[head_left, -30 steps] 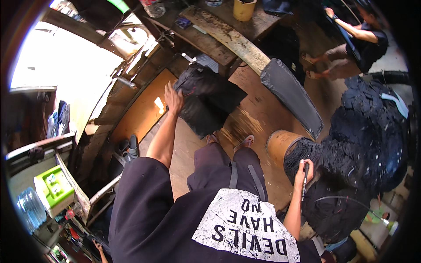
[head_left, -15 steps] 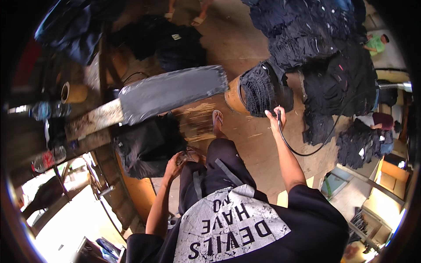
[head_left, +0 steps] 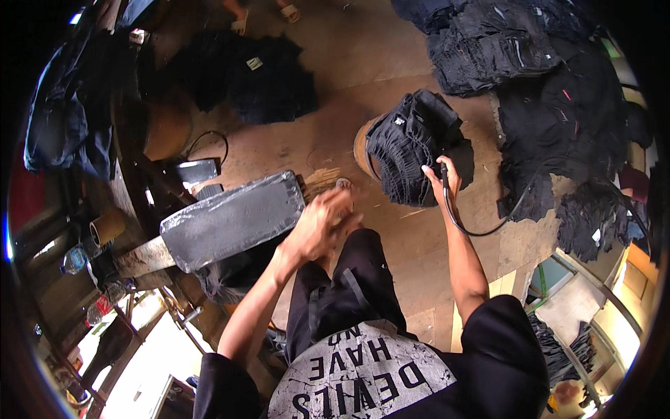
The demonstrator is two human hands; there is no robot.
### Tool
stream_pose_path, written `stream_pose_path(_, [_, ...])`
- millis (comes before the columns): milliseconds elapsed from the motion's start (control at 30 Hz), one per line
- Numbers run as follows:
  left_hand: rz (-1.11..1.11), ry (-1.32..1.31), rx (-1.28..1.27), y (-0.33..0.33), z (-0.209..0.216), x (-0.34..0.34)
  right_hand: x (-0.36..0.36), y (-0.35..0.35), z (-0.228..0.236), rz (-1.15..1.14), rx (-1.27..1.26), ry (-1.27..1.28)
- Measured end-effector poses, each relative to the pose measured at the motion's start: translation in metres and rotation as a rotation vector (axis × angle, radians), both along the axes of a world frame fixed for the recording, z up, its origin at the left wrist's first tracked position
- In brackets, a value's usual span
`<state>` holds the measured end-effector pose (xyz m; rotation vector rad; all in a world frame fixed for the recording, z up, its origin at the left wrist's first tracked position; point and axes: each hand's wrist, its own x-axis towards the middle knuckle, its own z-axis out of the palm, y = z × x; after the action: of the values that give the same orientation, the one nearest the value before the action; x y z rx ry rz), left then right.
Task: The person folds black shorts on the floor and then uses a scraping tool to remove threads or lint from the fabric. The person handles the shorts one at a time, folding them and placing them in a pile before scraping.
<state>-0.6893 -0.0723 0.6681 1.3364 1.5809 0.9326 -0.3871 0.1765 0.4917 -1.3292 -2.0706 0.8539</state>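
My right hand (head_left: 447, 183) is closed round a slim black handle (head_left: 444, 170) with a black cord (head_left: 476, 232) trailing from it. Its tip lies by a stack of black garments with gathered waistbands (head_left: 401, 150), draped over a round brown stool or drum (head_left: 364, 150). In front of my knees, my left hand (head_left: 322, 227) is raised and smeared by motion, so its grip cannot be read. It is nearest to the right end of a long dark grey padded board (head_left: 234, 220) with shiny, plastic-like edges.
Heaps of dark clothing (head_left: 558, 126) lie along the right, with another dark pile (head_left: 272, 77) at the far left. A wooden beam (head_left: 139, 257) supports the board. Another person's feet (head_left: 289, 12) show at the top edge. Bottles (head_left: 73, 260) stand at the left.
My left hand has risen from beside my left knee and moved right, in front of my knees. My right hand stays beside the garments with the handle. The whole view has shifted.
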Motion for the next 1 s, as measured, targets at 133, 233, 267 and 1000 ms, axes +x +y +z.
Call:
stream_pose_path(133, [0.189,-0.112,-0.020,0.118,-0.042,-0.012,-0.031,-0.015,0.064,0.039,-0.039,0.042])
stream_pose_path(233, [0.126,-0.369,-0.056,0.163,-0.075,-0.017,-0.055,-0.062,0.101,0.042,-0.204,0.063])
stream_pose_path(267, [0.081,-0.451,-0.087,0.167,-0.081,-0.020,-0.066,-0.076,0.107,0.015,-0.299,0.120])
stream_pose_path(1000, [-0.052,0.096,0.208,-0.087,-0.027,-0.231,-0.251,-0.329,0.214,0.352,0.019,0.244])
